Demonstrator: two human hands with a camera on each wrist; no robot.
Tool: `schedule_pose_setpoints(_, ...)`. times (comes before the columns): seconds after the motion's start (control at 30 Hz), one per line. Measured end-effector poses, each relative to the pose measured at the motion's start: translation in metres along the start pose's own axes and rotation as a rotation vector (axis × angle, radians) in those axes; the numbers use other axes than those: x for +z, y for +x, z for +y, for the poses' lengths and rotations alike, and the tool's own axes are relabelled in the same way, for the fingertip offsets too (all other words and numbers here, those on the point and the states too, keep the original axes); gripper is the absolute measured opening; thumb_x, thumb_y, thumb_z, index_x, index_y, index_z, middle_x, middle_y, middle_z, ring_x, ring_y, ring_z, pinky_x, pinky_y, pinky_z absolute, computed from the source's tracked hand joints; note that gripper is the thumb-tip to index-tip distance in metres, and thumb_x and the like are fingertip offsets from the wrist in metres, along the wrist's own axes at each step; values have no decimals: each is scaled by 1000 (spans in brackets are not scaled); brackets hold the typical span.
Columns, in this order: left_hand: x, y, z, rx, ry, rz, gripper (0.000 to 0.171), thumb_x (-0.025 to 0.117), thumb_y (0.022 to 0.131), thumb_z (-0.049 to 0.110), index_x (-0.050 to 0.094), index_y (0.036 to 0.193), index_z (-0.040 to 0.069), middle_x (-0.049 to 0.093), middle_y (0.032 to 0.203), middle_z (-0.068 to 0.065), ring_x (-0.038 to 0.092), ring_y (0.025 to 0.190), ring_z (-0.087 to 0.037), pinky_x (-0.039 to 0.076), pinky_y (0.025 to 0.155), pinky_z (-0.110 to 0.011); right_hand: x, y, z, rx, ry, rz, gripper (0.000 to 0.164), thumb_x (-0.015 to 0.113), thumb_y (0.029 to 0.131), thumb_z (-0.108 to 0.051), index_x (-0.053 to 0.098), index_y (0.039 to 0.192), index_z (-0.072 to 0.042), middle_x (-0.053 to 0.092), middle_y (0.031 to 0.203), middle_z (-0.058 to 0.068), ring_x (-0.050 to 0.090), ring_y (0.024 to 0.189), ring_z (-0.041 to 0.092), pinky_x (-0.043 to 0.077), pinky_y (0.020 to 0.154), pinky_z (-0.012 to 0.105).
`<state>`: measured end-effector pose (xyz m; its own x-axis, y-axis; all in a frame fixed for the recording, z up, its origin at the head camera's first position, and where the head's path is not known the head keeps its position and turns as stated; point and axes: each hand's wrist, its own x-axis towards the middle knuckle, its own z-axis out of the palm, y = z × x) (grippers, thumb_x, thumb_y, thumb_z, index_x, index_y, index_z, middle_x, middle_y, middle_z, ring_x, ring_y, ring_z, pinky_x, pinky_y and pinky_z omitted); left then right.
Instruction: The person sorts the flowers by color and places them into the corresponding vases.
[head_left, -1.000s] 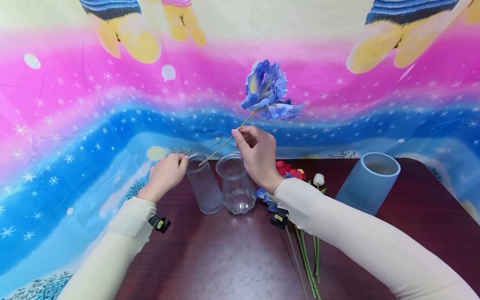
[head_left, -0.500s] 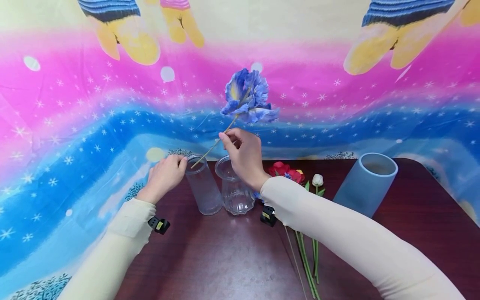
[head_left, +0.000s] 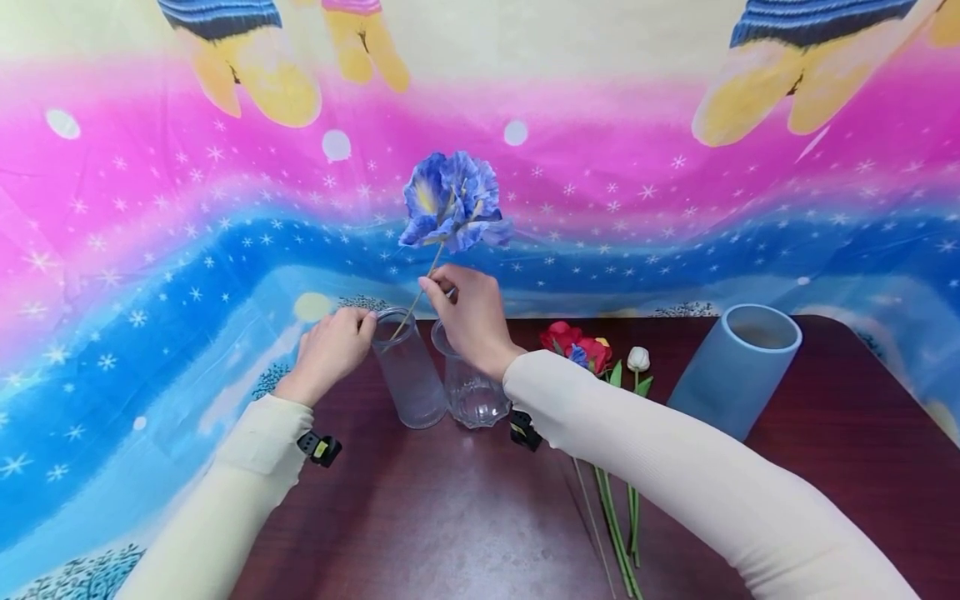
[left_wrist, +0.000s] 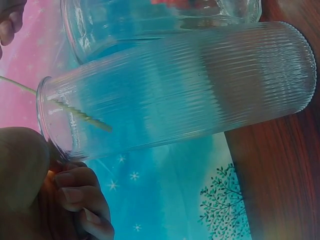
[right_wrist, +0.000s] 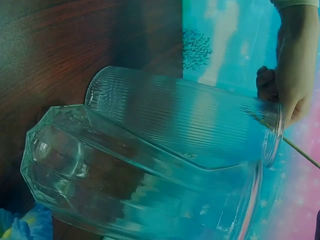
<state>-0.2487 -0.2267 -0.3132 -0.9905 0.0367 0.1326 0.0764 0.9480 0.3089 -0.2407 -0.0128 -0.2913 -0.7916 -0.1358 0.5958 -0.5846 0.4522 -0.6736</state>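
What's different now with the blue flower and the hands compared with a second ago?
The right hand, pinching the blue flower, has moved leftward and slightly down. The stem leans less, its lower end now inside the ribbed vase. Nothing was let go. The left hand still holds that vase's rim; the blue vase stayed put.

A blue vase [head_left: 731, 379] stands on the dark table [head_left: 442, 525] — behind, a snowflake-printed cloth [head_left: 225, 192].

Head view bright; I note pale glare on the table [head_left: 472, 525]. Left wrist view dimmer, my left hand [left_wrist: 62, 195] in shadow.
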Motion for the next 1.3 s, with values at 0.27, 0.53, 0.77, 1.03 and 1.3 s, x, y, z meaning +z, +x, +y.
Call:
schedule_pose_setpoints(0.27, 0, 1, 1, -12, 0, -2, 46, 32, 108, 39, 47, 71, 16, 48, 68, -6, 47, 61, -24, 35, 54, -37, 8, -1, 1, 35, -46, -96, 21, 61, 102, -28, 76, 102, -12, 74, 87, 0, 60, 62, 10, 50, 66, 25)
schedule_pose_setpoints(0.53, -1, 1, 1, 7, -6, 3, 46, 32, 108, 38, 47, 71, 16, 46, 66, -5, 45, 58, -23, 33, 52, -35, 17, -6, 1, 35, -59, -167, 20, 61, 102, -26, 76, 101, -12, 74, 88, 0, 61, 64, 9, 50, 65, 24)
schedule_pose_setpoints(0.77, -1, 1, 1, 8, -3, 7, 44, 33, 108, 37, 49, 72, 16, 47, 66, -5, 46, 57, -23, 34, 50, -35, 25, -8, 2, 16, -92, -246, 27, 59, 103, -23, 70, 83, -8, 55, 63, 3, 48, 55, 13, 35, 54, 23)
schedule_pose_setpoints(1.03, 1, 2, 1, 6, 5, 19, 45, 33, 108, 37, 50, 72, 16, 48, 66, -5, 47, 59, -23, 34, 52, -36, 28, -15, 8, 131, 14, -324, 22, 59, 103, -26, 64, 116, -10, 65, 91, 4, 58, 78, 15, 45, 68, 27)
schedule_pose_setpoints(1.3, 1, 1, 0, 8, 4, 20, 46, 32, 108, 37, 49, 71, 16, 47, 65, -5, 47, 58, -23, 34, 51, -35, 31, -13, 6, 162, -19, -394, 19, 57, 104, -28, 68, 100, -13, 61, 81, 1, 54, 68, 15, 42, 61, 27)
